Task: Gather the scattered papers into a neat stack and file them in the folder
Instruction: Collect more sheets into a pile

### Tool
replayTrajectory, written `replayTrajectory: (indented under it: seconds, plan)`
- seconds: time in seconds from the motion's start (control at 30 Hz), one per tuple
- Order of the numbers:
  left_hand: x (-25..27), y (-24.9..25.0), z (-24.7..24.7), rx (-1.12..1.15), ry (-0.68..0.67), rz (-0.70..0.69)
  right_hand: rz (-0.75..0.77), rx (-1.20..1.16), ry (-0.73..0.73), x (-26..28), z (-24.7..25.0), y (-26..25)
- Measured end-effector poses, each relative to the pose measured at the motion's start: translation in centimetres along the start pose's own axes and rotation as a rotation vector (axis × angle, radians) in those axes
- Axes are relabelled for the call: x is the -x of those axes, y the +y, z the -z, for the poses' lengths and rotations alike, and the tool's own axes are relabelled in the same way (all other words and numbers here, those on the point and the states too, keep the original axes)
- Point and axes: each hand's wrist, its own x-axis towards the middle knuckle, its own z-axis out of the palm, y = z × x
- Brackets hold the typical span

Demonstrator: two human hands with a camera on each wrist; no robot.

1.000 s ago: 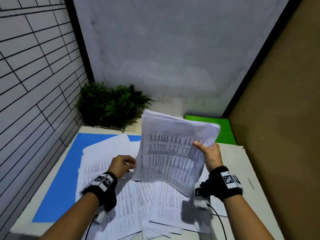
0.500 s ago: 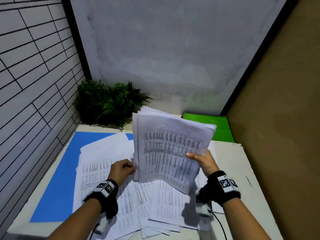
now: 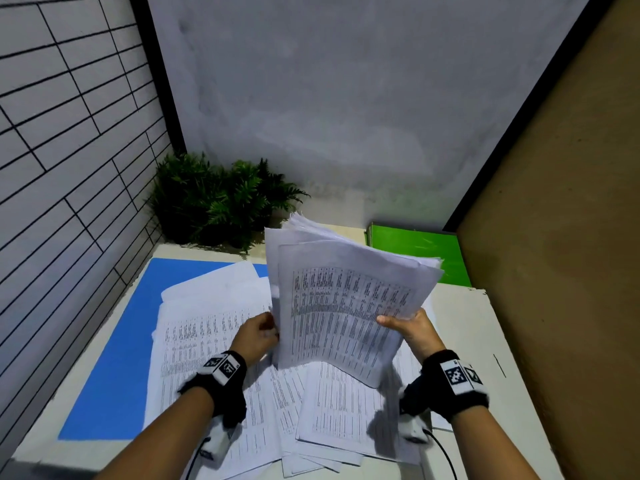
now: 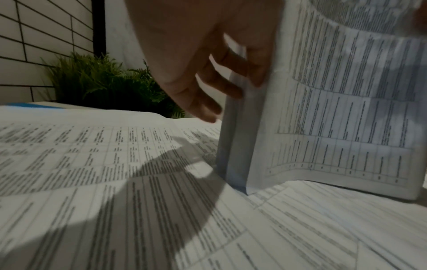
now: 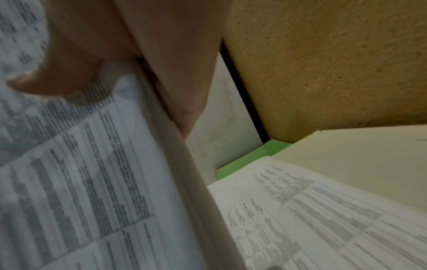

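Head view. One bundle of papers (image 3: 346,299) is held on edge above the loose sheets (image 3: 214,341) spread on the table (image 3: 485,341); its long axis runs away from the person, top edge leaning toward the green folder (image 3: 415,251). The right hand (image 3: 412,332) is clamped on the bundle's right edge, thumb laid over the printed face. The left hand (image 3: 256,336) is curled at the bundle's left edge. One green folder lies beyond the bundle, on the right hand's side, so that hand is judged the nearer for filing. One blue sheet (image 3: 114,358) is seen under the loose sheets, left of the bundle; one plant (image 3: 221,199) stands beyond it. The loose sheets overlap too much for a count.

Left wrist view. The left hand (image 4: 201,60) is seen with thumb on the front face and fingers behind, pinching the bundle (image 4: 335,109); the bundle's lower corner touches the loose sheets (image 4: 115,182).

Right wrist view. The right hand (image 5: 138,54) is seen gripping the bundle (image 5: 92,182), thumb in front. A strip of the green folder (image 5: 249,159) shows beyond, past the loose sheets (image 5: 323,210).
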Motion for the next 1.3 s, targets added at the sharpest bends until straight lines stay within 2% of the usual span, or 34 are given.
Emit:
replayTrajectory:
  seconds: [0.07, 0.13, 0.3, 0.37, 0.5, 0.53, 0.63, 0.73, 0.9, 1.03, 1.2, 1.3]
  plan:
    - [0.1, 0.6, 0.2, 0.097, -0.131, -0.030, -0.002, 0.011, 0.006, 0.0, 0.2, 0.2]
    - [0.1, 1.9, 0.3, 0.255, -0.176, -0.100, 0.001, 0.005, 0.010, 0.1, 0.4, 0.3]
    - [-0.6, 5.3, 0.2, 0.472, -0.135, -0.254, 0.001, 0.003, 0.037, 0.1, 0.5, 0.5]
    - [-0.5, 6.8, -0.3, 0.446, -0.102, -0.287, -0.009, -0.001, 0.046, 0.0, 0.6, 0.6]
    - [-0.4, 8.5, -1.0, 0.343, 0.039, -0.227, 0.025, -0.018, 0.071, -0.2, 0.3, 0.2]
    - [-0.4, 8.8, -0.8, 0.347, 0.050, -0.247, 0.051, -0.016, 0.082, -0.3, 0.2, -0.3]
    - [-0.2, 10.2, 0.4, 0.405, 0.010, -0.361, 0.135, -0.033, 0.051, -0.5, 0.6, -2.3]
    - [0.1, 10.6, 1.1, 0.475, -0.034, -0.414, 0.167, -0.023, 0.004, -0.3, 0.8, -3.0]
    - [0.4, 8.8, -0.1, 0.393, -0.087, -0.282, 0.080, -0.026, -0.031, 0.0, 0.2, -1.2]
    - [-0.2, 6.7, -1.2, 0.255, -0.148, -0.080, -0.036, 0.038, -0.024, -0.1, -0.5, 1.2]
    - [-0.7, 3.4, -1.7, 0.137, 0.035, 0.024, -0.069, 0.084, 0.194, -1.4, -2.2, 2.7]
    - [0.1, 2.6, -0.4, 0.069, 0.147, 0.011, -0.137, 0.088, 0.189, -1.6, -0.3, 3.5]
